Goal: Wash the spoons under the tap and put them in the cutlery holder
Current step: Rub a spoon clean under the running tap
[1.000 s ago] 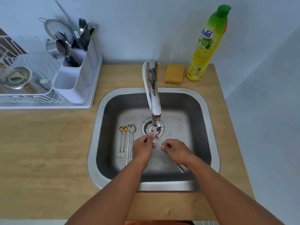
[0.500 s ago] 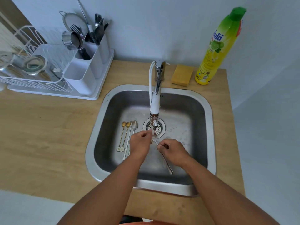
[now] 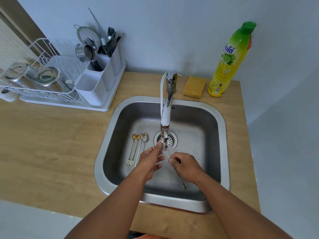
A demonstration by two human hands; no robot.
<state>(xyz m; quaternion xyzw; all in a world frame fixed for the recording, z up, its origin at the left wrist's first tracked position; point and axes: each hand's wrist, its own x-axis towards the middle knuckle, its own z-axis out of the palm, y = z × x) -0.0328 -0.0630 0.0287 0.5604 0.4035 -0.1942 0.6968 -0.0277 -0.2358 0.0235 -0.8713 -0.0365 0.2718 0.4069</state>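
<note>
Over the steel sink (image 3: pixel 222 135), my right hand (image 3: pixel 184 165) grips the handle of a silver spoon (image 3: pixel 180 180). Its bowl sits under the running tap (image 3: pixel 165 118), above the drain. My left hand (image 3: pixel 150 161) pinches and rubs that bowl with its fingertips. Two gold spoons (image 3: pixel 133 147) with flower ends and two silver spoons (image 3: pixel 144 142) lie side by side on the sink floor, left of the drain. The white cutlery holder (image 3: pixel 101 73) stands at the back left on the drying rack tray, with forks and spoons upright in its far compartments.
A white dish rack (image 3: pixel 34 83) with glass lids and a steel cup fills the far left of the wooden counter (image 3: pixel 51 144). A yellow sponge (image 3: pixel 195 87) and a tall yellow-green detergent bottle (image 3: pixel 229 61) stand behind the sink at the right.
The view has tilted and shifted so the rack sits further in. Both hands stay on the spoon under the tap, with the left fingers rubbing its bowl.
</note>
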